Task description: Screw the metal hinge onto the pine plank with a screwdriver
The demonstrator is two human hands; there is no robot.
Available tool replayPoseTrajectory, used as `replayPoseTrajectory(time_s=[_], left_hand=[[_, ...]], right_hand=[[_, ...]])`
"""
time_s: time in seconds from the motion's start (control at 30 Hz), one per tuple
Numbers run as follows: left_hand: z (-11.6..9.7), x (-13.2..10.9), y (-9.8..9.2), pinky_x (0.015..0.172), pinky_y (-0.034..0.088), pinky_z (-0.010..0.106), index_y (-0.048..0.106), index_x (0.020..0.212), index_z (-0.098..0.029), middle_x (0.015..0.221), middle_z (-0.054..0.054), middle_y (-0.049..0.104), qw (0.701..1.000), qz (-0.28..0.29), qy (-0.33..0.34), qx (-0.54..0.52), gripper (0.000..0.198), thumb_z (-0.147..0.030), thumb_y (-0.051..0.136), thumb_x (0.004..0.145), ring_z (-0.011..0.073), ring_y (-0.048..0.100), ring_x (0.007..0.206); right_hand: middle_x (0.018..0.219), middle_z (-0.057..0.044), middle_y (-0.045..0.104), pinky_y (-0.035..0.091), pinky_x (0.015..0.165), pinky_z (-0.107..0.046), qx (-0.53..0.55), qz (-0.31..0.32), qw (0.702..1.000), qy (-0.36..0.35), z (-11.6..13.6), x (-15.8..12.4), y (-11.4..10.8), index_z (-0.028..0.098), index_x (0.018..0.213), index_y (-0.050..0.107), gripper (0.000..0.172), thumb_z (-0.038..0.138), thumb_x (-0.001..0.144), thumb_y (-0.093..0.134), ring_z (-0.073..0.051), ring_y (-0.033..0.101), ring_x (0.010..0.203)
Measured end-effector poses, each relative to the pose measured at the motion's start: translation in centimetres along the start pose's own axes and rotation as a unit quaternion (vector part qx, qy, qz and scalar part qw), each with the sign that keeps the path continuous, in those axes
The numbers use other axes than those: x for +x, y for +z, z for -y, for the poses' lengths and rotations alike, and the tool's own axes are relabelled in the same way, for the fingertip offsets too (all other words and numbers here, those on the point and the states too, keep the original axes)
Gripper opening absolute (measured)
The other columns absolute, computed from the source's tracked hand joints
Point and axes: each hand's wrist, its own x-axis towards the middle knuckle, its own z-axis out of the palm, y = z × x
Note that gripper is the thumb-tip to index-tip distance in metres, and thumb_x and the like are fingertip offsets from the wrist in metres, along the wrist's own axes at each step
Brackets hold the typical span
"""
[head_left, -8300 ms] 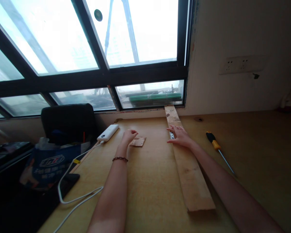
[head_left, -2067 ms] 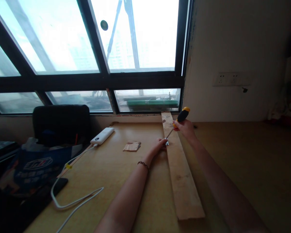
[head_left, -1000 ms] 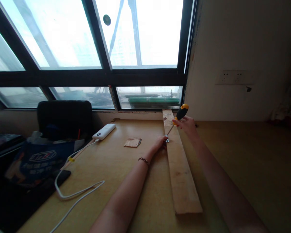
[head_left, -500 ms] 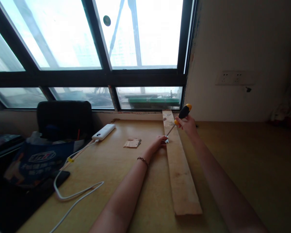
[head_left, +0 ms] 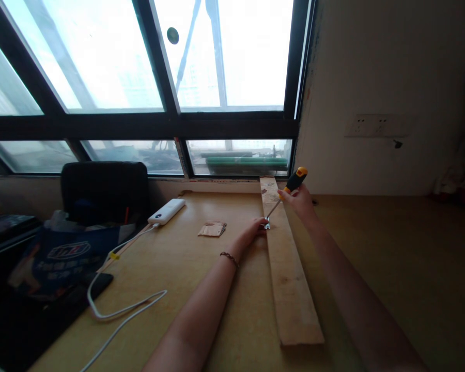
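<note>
A long wooden board [head_left: 290, 274] lies on the yellowish table, its far end near the window. At the board's left edge sits a small metal bracket [head_left: 267, 224], pinched by my left hand [head_left: 254, 229]. My right hand [head_left: 299, 200] is closed around the lower handle of a black and yellow screwdriver [head_left: 295, 179], above the board's right edge. The screwdriver slants down to the left, with its tip at the bracket. Any screw there is too small to make out.
Thin wooden pieces [head_left: 212, 229] lie left of the board. A white power bank [head_left: 167, 211] with a white cable [head_left: 127, 323] rests at the table's left edge. Beyond are a black chair [head_left: 104, 188] and a blue bag [head_left: 65, 258].
The fingers of my right hand have shifted slightly on the screwdriver, whose handle has turned a little. My left hand stays at the bracket.
</note>
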Motion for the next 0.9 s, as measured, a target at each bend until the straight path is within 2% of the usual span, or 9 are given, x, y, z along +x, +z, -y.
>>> replayPoseTrajectory(time_s=[0.1, 0.27, 0.4, 0.5, 0.6, 0.73, 0.9], left_hand=[[-0.4, -0.5, 0.2, 0.060, 0.044, 0.020, 0.059, 0.080, -0.011, 0.074, 0.004, 0.060, 1.000, 0.007, 0.001, 0.007, 0.025, -0.029, 0.060, 0.063, 0.0106, 0.057, 0.066], [-0.7, -0.7, 0.2, 0.056, 0.043, 0.018, 0.057, 0.074, -0.011, 0.070, 0.002, 0.059, 1.000, 0.012, 0.001, 0.006, 0.020, -0.028, 0.060, 0.064, 0.0087, 0.055, 0.062], [-0.9, -0.8, 0.0, 0.047, 0.040, 0.017, 0.055, 0.073, -0.012, 0.065, 0.001, 0.055, 0.999, 0.012, -0.018, 0.034, 0.021, -0.030, 0.060, 0.065, 0.0077, 0.052, 0.054], [-1.3, -1.0, 0.0, 0.051, 0.045, 0.020, 0.055, 0.074, -0.013, 0.066, 0.002, 0.057, 0.998, 0.018, -0.039, 0.052, 0.022, -0.033, 0.060, 0.067, 0.0088, 0.054, 0.056], [-1.7, -1.2, 0.1, 0.055, 0.048, 0.023, 0.055, 0.075, -0.013, 0.067, 0.003, 0.060, 0.995, 0.037, -0.058, 0.065, 0.024, -0.036, 0.058, 0.068, 0.0109, 0.057, 0.059], [-1.6, -1.2, 0.0, 0.051, 0.048, 0.025, 0.056, 0.073, -0.012, 0.061, 0.005, 0.060, 0.991, 0.061, -0.071, 0.100, 0.034, -0.045, 0.055, 0.070, 0.0129, 0.058, 0.053], [-1.3, -1.1, -0.3, 0.046, 0.047, 0.026, 0.055, 0.067, -0.012, 0.056, 0.006, 0.061, 0.986, 0.092, -0.069, 0.123, 0.039, -0.050, 0.049, 0.072, 0.0142, 0.057, 0.046]], right_hand=[[0.069, -0.002, 0.061, 0.043, 0.053, -0.027, -0.023, 0.004, 1.000, 0.010, 0.3, 0.0, -0.5, 0.018, 0.081, 0.051, 0.045, 0.047, 0.052, 0.068, -0.018, 0.059, 0.059], [0.079, -0.004, 0.064, 0.047, 0.059, -0.028, 0.049, 0.014, 0.998, 0.036, 1.2, 0.0, -1.2, 0.019, 0.091, 0.045, 0.053, 0.036, 0.049, 0.072, -0.019, 0.063, 0.066], [0.078, -0.002, 0.064, 0.048, 0.063, -0.030, 0.065, 0.008, 0.996, 0.053, 1.4, 0.0, -1.2, 0.020, 0.089, 0.044, 0.049, 0.032, 0.050, 0.071, -0.018, 0.063, 0.066], [0.073, -0.001, 0.060, 0.047, 0.061, -0.031, 0.029, -0.014, 0.998, 0.060, 1.5, -0.1, -1.1, 0.019, 0.087, 0.045, 0.047, 0.035, 0.050, 0.070, -0.018, 0.060, 0.063], [0.070, 0.001, 0.058, 0.046, 0.059, -0.030, 0.029, 0.000, 0.998, 0.061, 1.5, -0.1, -0.9, 0.019, 0.085, 0.046, 0.045, 0.036, 0.050, 0.069, -0.018, 0.058, 0.062], [0.071, 0.002, 0.058, 0.047, 0.060, -0.030, 0.054, 0.020, 0.997, 0.046, 1.2, -0.2, -0.5, 0.020, 0.087, 0.045, 0.044, 0.032, 0.050, 0.068, -0.017, 0.058, 0.062], [0.071, 0.001, 0.058, 0.046, 0.060, -0.030, 0.027, 0.024, 0.998, 0.042, 1.1, -0.3, -0.4, 0.020, 0.086, 0.046, 0.042, 0.032, 0.051, 0.067, -0.018, 0.058, 0.064]])
